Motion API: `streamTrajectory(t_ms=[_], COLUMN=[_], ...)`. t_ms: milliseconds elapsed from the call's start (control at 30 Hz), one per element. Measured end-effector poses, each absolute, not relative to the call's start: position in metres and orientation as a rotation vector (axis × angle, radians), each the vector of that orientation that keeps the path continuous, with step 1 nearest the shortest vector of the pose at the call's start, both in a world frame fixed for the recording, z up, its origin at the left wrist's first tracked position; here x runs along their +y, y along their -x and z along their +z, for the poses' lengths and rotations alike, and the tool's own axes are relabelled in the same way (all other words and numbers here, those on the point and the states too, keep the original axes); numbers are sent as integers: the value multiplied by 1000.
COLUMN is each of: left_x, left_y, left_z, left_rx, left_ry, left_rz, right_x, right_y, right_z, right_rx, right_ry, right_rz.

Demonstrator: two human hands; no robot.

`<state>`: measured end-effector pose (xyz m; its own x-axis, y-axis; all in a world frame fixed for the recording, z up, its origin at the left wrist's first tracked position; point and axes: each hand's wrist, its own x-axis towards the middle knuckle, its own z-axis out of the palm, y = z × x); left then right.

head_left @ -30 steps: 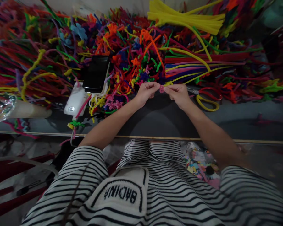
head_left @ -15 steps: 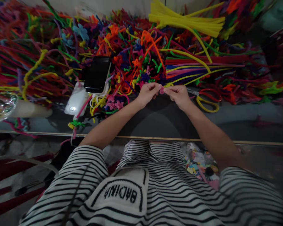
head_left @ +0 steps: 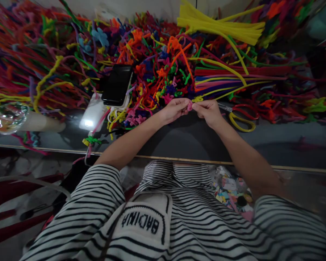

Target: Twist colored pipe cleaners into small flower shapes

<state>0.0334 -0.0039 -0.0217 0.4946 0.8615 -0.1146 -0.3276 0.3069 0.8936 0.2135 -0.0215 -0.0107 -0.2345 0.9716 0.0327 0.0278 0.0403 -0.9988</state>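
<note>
My left hand (head_left: pixel 176 111) and right hand (head_left: pixel 208 110) nearly meet above the front of the table (head_left: pixel 274 139), thumbs and forefingers pinching a small looped pink piece (head_left: pixel 189 106) between them. Just right of them I see scissors (head_left: pixel 241 117) with one red and one yellow handle. Fuzzy, bendy stems form a tangled heap (head_left: pixel 152 69) behind, under a straight yellow bundle (head_left: pixel 222 25) at the back. To the left, a glossy black phone (head_left: pixel 117 84) lies near a white device (head_left: pixel 92 113) with a bright glare. The table is dark and smooth, edged in pale wood; a plain wall rises behind.
</note>
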Motion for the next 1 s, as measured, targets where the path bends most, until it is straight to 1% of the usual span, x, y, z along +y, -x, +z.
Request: streamTrajectory(t_ms=[100, 300, 433, 667, 867, 1000], left_x=[-4, -6, -5, -6, -6, -3], left_y=[-31, -24, -22, -23, -23, -23], left_z=[-23, -32, -39, -36, -37, -35], left_rx=[691, 819, 947, 1038, 1013, 1015], left_ry=[-991, -1437, -1534, -1534, -1545, -1494], left_rz=[900, 984, 1090, 1120, 1088, 1086], right_x=[-19, -16, -23, -34, -29, -29], right_y=[-216, -218, -215, -215, -216, -218], right_z=[-13, -21, -23, -17, -22, -16], right_rx=[-1425, -1556, -1739, -2145, -2183, -2190], right_ry=[1101, 1164, 1221, 1473, 1502, 1517], right_rz=[1307, 1030, 869, 314, 276, 294])
